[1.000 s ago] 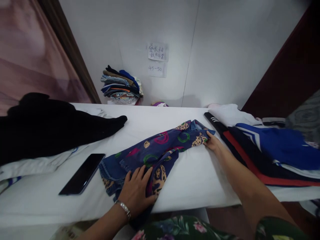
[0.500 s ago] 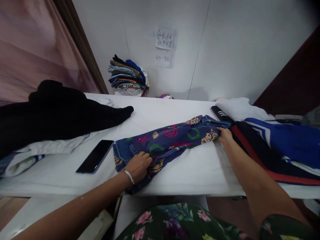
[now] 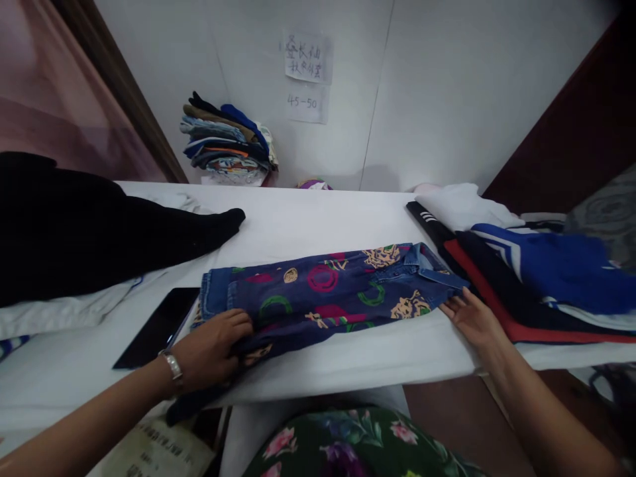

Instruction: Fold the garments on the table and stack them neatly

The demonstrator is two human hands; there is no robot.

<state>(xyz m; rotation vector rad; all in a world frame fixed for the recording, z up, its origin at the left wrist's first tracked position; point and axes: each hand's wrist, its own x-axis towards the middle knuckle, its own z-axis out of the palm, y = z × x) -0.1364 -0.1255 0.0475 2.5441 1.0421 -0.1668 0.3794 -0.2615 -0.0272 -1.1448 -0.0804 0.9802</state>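
A purple-blue patterned shirt (image 3: 322,285) with a denim collar and hem lies across the white table, folded lengthwise, collar to the right. My left hand (image 3: 213,348), wearing a silvery bracelet, is closed on the shirt's near edge by the hem. Dark cloth hangs below that hand over the table's front edge. At the collar end, my right hand (image 3: 470,318) has the tip of the denim collar between thumb and fingers. The dark phone (image 3: 156,328) lies beside the hem, just beyond my left wrist.
Black clothing (image 3: 99,232) covers white garments at the left. Blue, navy and red clothes (image 3: 527,285) lie spread at the right, with a white bag-like item (image 3: 467,205) behind. A folded clothes stack (image 3: 226,142) stands by the wall, under handwritten paper notes (image 3: 305,79).
The shirt lies flatter and wider, with its collar more visible. My right hand has moved from the collar's near side to its tip. The view has shifted rightward.
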